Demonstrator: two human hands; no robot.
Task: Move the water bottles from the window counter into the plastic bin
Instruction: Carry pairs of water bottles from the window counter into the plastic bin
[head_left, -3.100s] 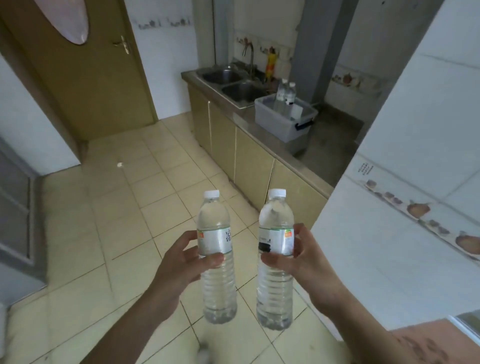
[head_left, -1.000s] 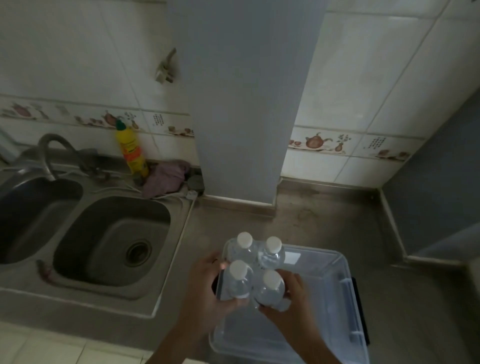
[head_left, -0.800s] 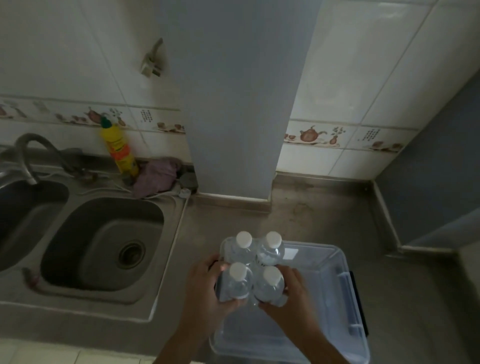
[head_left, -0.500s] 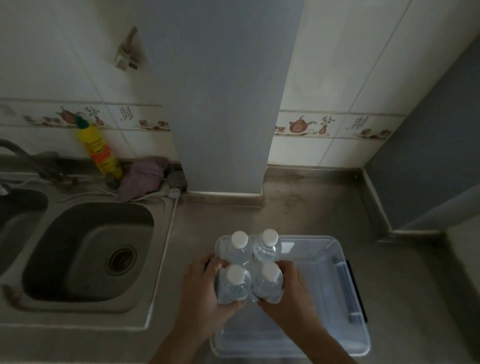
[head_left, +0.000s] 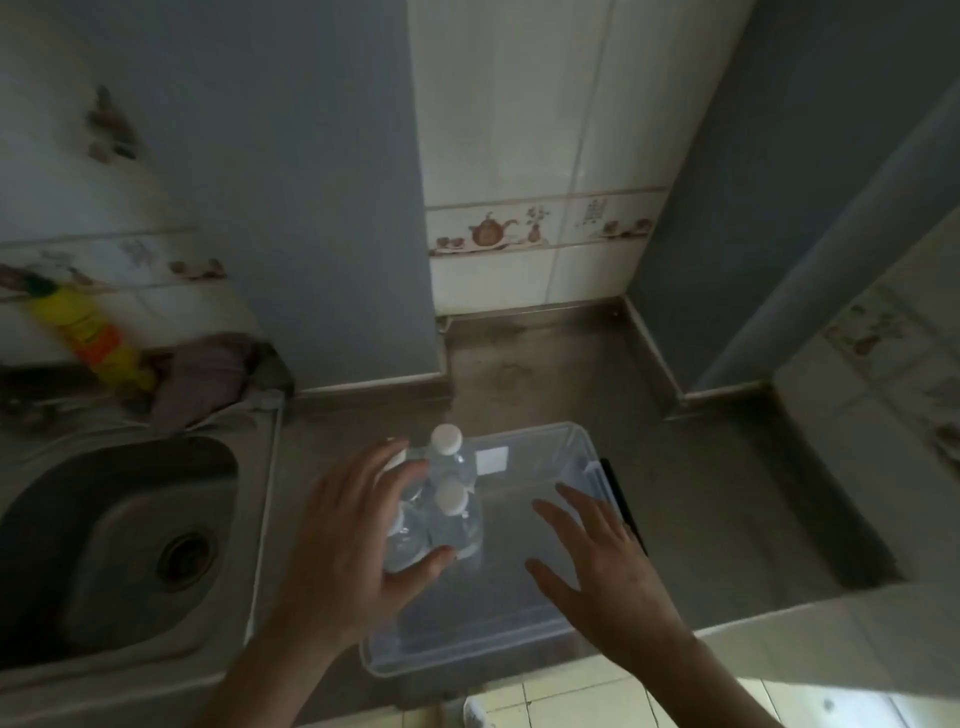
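Several clear water bottles with white caps (head_left: 451, 499) stand upright together in the left part of the clear plastic bin (head_left: 569, 435) on the steel counter. My left hand (head_left: 353, 551) hovers over the near-left bottles with fingers spread and thumb beside one bottle's body, hiding one cap and part of another. Over the bin's bare right half is my right hand (head_left: 597, 566), fingers straight and spread, holding nothing.
A steel sink (head_left: 124, 545) lies left of the bin. A yellow detergent bottle (head_left: 88, 338) and a purple cloth (head_left: 202, 376) sit behind it. A grey pillar (head_left: 311, 208) and tiled walls close off the counter (head_left: 717, 493) at the back and right.
Both hands have let go of the two bottles they lowered into the bin. The bottles now stand beside the other two, and the hands have opened and drawn back.
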